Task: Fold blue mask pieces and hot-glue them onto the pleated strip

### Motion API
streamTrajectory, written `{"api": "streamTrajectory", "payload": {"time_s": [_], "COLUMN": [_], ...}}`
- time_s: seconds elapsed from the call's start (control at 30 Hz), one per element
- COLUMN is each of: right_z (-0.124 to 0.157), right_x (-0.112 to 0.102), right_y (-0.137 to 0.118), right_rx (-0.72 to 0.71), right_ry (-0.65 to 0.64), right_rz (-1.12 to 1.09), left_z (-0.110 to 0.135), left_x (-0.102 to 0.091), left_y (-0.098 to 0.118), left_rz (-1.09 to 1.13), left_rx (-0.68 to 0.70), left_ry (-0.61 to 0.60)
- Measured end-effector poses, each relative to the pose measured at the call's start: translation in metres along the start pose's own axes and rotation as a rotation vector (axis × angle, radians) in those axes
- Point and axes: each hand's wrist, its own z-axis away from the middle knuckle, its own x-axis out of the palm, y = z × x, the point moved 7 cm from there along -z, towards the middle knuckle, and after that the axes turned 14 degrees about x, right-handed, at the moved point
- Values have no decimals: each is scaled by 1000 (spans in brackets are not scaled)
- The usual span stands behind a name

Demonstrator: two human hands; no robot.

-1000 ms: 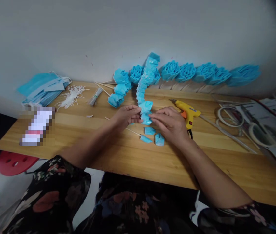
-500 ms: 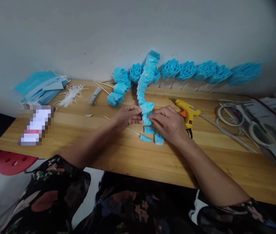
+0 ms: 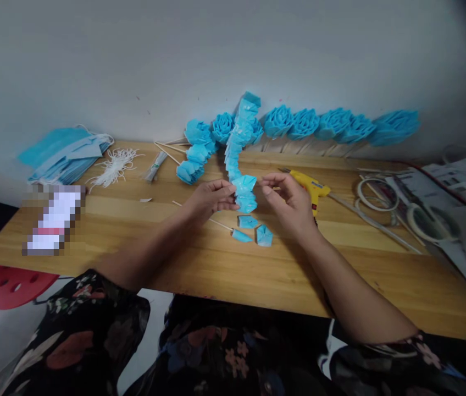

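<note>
A long strip of folded blue petals (image 3: 239,148) runs from the wall down to the middle of the wooden table (image 3: 225,264). My left hand (image 3: 210,198) pinches the strip's near end with curled fingers. My right hand (image 3: 288,201) hovers just right of the strip, fingers curled and partly apart, and holds nothing I can make out. Below the hands lie two loose blue pieces (image 3: 258,231) and a thin wooden stick (image 3: 220,223) with a blue tip.
A yellow glue gun (image 3: 313,190) lies behind my right hand. Several blue paper roses (image 3: 319,124) lean against the wall. Blue face masks (image 3: 62,154) and white ear loops (image 3: 113,165) lie at the far left, tape rolls (image 3: 401,206) at the right. A red stool (image 3: 14,283) stands below.
My right hand has let go of the strip's end and lifted up and to the right. My left hand keeps its pinch on the strip.
</note>
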Motion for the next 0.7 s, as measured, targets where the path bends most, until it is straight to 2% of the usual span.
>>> {"api": "streamTrajectory", "payload": {"time_s": [0.17, 0.23, 0.37, 0.43, 0.53, 0.7], "right_z": [-7, -11, -18, -20, -22, -16], "right_x": [15, 15, -11, -22, -23, -5], "right_y": [3, 3, 8, 14, 24, 30], "right_rx": [102, 116, 113, 132, 174, 176], "right_ry": [-77, -87, 35, 44, -32, -195], "right_rz": [-98, -123, -168, -170, -94, 70], "left_z": [1, 1, -1, -2, -2, -2], "left_x": [2, 2, -1, -2, -3, -4], "left_y": [-3, -4, 1, 6, 14, 20], "left_rz": [-36, -44, -37, -14, 34, 84], "left_rx": [-21, -25, 5, 30, 59, 69], "left_ry": [-28, -25, 37, 67, 106, 150]}}
